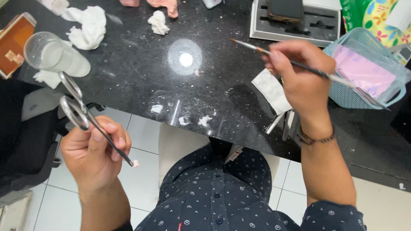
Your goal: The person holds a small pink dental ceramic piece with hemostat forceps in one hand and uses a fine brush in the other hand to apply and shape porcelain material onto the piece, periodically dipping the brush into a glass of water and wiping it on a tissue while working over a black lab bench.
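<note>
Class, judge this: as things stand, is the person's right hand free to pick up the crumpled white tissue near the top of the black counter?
Probably not at once: the right hand already grips a thin paintbrush. The counter between it and the tissue looks unobstructed.

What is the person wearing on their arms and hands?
Both hands are bare, no gloves. The right hand has a thin dark bracelet at the wrist. The left hand wears nothing. The forearms are uncovered; the dark navy shirt, dotted with tiny pale shapes, has short sleeves ending near the elbows.
</note>
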A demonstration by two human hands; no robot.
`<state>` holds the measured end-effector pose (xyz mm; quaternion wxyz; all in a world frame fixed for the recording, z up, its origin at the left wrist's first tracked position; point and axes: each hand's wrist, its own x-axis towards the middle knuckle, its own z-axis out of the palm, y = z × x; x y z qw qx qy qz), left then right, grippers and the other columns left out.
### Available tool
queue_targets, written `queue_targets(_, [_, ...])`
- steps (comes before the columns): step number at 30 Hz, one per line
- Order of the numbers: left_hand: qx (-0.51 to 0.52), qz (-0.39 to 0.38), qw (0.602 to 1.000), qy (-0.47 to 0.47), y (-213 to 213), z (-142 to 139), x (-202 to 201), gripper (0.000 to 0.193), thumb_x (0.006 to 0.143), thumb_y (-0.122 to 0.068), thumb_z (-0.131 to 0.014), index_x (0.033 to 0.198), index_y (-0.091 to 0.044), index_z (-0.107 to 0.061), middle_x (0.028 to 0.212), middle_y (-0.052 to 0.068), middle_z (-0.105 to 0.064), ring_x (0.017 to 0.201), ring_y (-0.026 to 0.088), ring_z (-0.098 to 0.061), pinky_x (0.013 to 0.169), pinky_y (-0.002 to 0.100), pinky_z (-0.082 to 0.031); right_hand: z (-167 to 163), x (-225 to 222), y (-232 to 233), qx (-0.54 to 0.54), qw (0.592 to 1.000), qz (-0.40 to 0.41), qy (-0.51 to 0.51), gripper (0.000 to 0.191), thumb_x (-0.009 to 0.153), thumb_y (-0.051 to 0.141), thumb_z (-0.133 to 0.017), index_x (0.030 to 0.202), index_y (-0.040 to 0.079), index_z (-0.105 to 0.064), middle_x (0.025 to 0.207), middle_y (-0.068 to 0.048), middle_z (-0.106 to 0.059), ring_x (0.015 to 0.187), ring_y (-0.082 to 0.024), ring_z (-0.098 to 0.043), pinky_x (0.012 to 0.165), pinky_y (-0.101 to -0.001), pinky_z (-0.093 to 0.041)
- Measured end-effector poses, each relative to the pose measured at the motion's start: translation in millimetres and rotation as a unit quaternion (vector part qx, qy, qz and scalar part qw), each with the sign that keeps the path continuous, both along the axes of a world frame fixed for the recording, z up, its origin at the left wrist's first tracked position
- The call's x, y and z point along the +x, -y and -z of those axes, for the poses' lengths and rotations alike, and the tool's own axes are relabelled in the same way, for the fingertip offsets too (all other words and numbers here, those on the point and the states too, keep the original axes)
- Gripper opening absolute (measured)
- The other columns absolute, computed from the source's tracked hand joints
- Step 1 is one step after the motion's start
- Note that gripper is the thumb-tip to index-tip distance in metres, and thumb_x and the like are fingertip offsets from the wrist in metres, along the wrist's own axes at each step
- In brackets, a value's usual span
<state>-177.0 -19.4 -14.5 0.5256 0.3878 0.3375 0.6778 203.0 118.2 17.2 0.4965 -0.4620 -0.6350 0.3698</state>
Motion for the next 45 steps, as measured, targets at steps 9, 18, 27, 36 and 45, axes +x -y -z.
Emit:
queue_targets(9, [-0.059,0.088,0.994,-0.008,-24,11,69,0.021,0.112,-0.013,-0.064,0.109,0.007,-0.068,0.08,0.016,-0.068,0.052,0.008,-0.051,0.051,0.024,-0.045,64,52,123,0.084,0.95,0.188,0.234,0.015,0.087,-0.007,-0.079,0.099,0.001,-0.074,0.1,-0.011,-0.069,0.086,-0.019,-0.068,0.075,-0.0289,-0.054])
queue_targets(18, [-0.076,0.115,0.99,-0.03,-34,-7,106,0.017,0.108,-0.009,-0.063,0.114,0.006,-0.068,0.085,0.014,-0.07,0.057,0.009,-0.053,0.052,0.025,-0.046,56,47,119,0.09,0.945,0.135,0.284,0.014,0.086,-0.004,-0.077,0.097,0.002,-0.071,0.096,-0.011,-0.07,0.089,-0.023,-0.07,0.079,-0.0333,-0.056])
queue_targets(27, [-0.118,0.323,0.937,-0.066,-40,-25,141,0.015,0.104,-0.003,-0.065,0.114,0.006,-0.07,0.085,0.011,-0.075,0.058,0.003,-0.056,0.051,0.019,-0.045,12,26,153,-0.004,0.981,-0.034,-0.189,0.007,0.089,-0.004,-0.07,0.096,-0.005,-0.067,0.086,-0.013,-0.074,0.074,-0.019,-0.072,0.072,-0.0308,-0.059])
queue_targets(36, [-0.101,0.279,0.954,-0.047,-36,-31,130,0.012,0.105,-0.001,-0.064,0.112,0.006,-0.071,0.084,0.012,-0.075,0.055,0.004,-0.054,0.049,0.019,-0.044,33,50,116,0.106,0.95,0.143,0.256,0.016,0.09,-0.004,-0.08,0.103,0.002,-0.073,0.104,-0.013,-0.072,0.083,-0.022,-0.071,0.073,-0.0293,-0.056])
queue_targets(45, [-0.129,0.248,0.958,-0.059,-38,-24,131,0.013,0.104,-0.002,-0.063,0.113,0.006,-0.07,0.084,0.011,-0.074,0.055,0.003,-0.054,0.048,0.018,-0.043,45,46,121,0.073,0.953,0.132,0.263,0.009,0.09,-0.001,-0.079,0.093,0.001,-0.071,0.09,-0.012,-0.072,0.087,-0.023,-0.071,0.077,-0.0302,-0.054])
